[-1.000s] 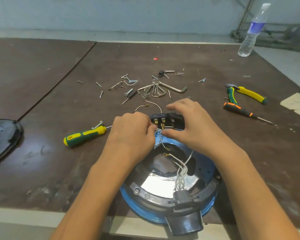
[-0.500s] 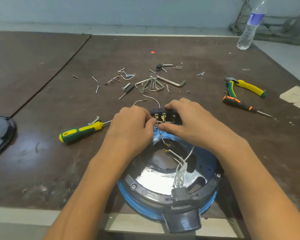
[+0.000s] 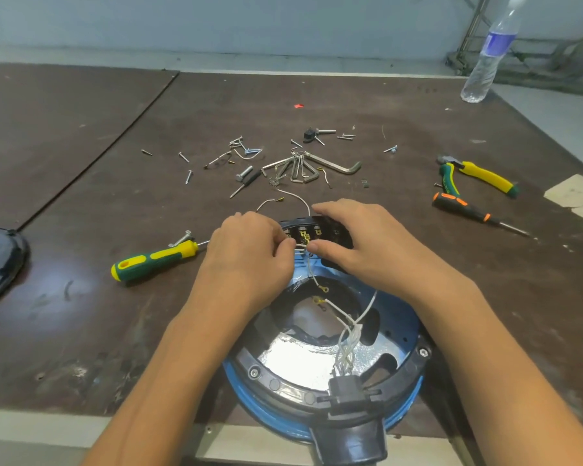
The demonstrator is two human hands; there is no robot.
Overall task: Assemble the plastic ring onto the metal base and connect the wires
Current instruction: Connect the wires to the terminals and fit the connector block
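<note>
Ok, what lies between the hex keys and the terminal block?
Head view: two thin white wires curl between the hex keys and the black terminal block.

My two hands are bare. On my left hand [image 3: 249,253] I see the back and the row of knuckles. On my right hand [image 3: 357,243] I see the back, the long fingers and the thumb. My left forearm [image 3: 182,364] and my right forearm [image 3: 485,348] are bare too, uncovered from the wrists down to the lower edge of the view. Whether a sleeve begins higher up, I cannot tell.
</note>
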